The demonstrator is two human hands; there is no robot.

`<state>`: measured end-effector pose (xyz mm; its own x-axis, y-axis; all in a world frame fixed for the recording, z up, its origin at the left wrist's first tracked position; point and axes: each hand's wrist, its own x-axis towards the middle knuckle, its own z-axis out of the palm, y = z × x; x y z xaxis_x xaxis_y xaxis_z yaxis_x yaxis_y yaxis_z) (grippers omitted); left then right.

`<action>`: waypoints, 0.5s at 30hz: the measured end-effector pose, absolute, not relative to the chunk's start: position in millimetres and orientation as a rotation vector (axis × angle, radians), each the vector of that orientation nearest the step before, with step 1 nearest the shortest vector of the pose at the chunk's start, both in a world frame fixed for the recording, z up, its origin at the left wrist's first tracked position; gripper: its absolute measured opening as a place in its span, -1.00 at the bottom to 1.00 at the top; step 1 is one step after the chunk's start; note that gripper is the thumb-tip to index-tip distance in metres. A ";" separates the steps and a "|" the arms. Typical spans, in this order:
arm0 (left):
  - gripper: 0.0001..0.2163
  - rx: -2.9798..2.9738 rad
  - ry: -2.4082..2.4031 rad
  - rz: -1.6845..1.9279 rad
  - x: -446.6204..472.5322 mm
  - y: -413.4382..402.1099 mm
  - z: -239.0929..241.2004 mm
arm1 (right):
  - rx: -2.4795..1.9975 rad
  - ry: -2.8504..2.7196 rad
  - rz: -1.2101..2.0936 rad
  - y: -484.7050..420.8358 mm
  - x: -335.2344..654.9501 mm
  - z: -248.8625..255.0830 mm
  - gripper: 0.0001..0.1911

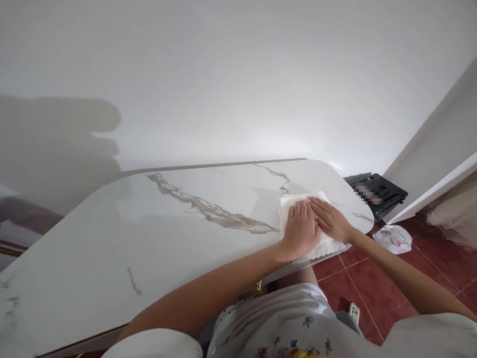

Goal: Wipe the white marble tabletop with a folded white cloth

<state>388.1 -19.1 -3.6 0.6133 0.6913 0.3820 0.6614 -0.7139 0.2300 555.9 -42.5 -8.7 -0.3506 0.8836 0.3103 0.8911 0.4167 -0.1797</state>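
I hold my left grip (pixel 301 229) and right grip (pixel 332 220) flat and touching, fingers close together, with the white cloth (pixel 325 243) directly beneath both, spread on the marbled desk (pixel 219 189) near its right end, before the pale wall (pixel 223 74).

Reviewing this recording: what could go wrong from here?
The white cloth under the left hand and right hand reaches the marble-patterned tabletop's near edge, so it might slip over. The plastic bag on the red tiled floor could be slippery if stepped on.
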 end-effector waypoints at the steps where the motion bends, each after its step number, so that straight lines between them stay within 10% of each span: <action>1: -0.46 2.773 1.140 0.700 391.7 -22.1 -3.9 | -1.533 -2.313 -0.030 -46.7 560.1 -9.0 -0.43; 15: -0.48 2.749 1.093 0.636 439.3 46.6 6.5 | -1.549 -2.290 -0.076 28.4 615.0 -14.2 -0.44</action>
<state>439.3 46.6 6.5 0.6521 0.6783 0.3387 0.6296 -0.7333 0.2565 615.0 28.4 -14.2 -0.3246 0.8850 0.3337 0.9053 0.3929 -0.1614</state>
